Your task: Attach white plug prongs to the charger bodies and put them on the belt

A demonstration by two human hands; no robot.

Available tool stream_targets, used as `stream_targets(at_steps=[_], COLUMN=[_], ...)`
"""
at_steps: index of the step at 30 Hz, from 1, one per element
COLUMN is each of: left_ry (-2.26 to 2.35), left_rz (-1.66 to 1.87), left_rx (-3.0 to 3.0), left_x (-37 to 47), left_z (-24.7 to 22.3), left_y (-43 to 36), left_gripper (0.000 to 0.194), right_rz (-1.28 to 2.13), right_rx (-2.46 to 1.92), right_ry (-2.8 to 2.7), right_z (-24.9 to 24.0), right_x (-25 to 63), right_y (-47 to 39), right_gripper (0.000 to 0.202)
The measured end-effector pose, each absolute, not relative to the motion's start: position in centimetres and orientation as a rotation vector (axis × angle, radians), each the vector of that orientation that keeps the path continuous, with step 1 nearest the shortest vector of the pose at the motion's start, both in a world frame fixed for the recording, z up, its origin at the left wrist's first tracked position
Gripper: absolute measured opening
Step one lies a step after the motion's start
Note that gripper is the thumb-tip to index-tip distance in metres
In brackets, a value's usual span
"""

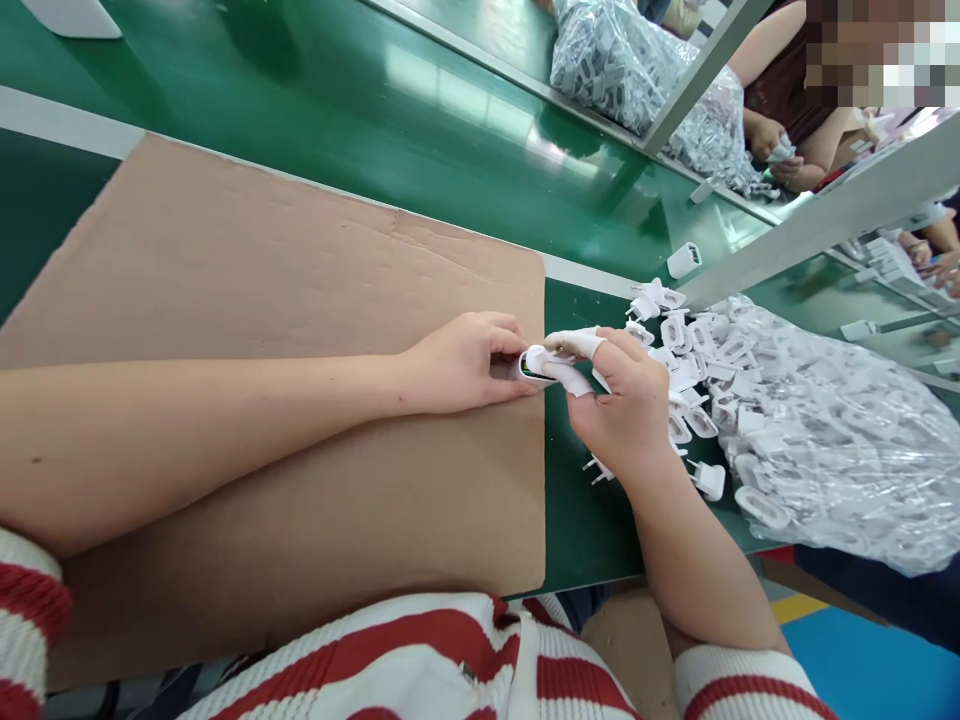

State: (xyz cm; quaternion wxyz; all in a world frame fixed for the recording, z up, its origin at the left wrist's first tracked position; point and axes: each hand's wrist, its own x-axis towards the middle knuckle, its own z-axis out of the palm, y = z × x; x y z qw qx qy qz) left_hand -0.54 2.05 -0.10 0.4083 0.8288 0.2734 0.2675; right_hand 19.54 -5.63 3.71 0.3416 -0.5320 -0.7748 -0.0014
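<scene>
My left hand (480, 362) is closed on a small white charger housing (529, 377) at the right edge of the cardboard sheet. The housing's open end faces right, and a bit of green circuit board shows inside. My right hand (626, 395) wears white finger covers on the thumb and forefinger. Between those fingertips it pinches a small white plug cap (536, 357), held against the housing's opening. The fingers partly hide the cap, so I cannot tell whether it is seated. Right behind this hand lies a pile of loose white two-pin plug caps (679, 370).
A clear plastic bag (847, 440) full of white parts lies at the right. The cardboard sheet (300, 270) covers the near green bench. One white charger housing (684, 261) stands by a metal post (817, 205). Across the bench, a co-worker's hands (780, 155) handle something beside another bag (637, 70).
</scene>
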Motion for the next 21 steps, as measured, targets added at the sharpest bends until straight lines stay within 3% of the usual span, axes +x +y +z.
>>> stream_targets(at_steps=[21], left_ry=[0.709], left_rz=[0.707], left_rx=[2.082], left_x=[-0.53], left_z=[-0.27], left_y=[1.97], left_gripper=[0.032], right_rz=[-0.062], right_rx=[-1.401], right_ry=[-2.081], right_z=[3.54], right_x=[18.83], right_y=[-5.63], right_gripper=[0.021])
